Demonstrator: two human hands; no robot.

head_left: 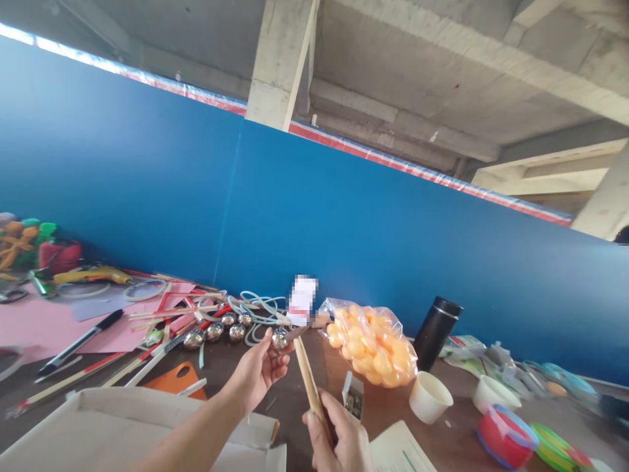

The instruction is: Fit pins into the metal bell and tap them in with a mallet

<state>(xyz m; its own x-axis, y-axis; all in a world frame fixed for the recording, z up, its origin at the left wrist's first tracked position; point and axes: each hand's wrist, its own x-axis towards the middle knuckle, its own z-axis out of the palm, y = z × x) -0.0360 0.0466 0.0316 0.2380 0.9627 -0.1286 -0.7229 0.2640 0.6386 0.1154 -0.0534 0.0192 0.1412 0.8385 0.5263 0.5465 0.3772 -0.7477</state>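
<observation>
Wooden stick is standing nearly upright above the desk, my right hand curling closed around its lower end while my left hand is pinching a small metal ball against its tip. I am judging the ball likely to slip, since only fingertips are pressing it there. It could be rolling off among the spoons.

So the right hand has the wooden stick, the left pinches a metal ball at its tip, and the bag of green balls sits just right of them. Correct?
Not quite: the head view shows the bag of balls is orange, not green. The right hand grips the wooden stick, the left hand pinches the metal ball.
</observation>
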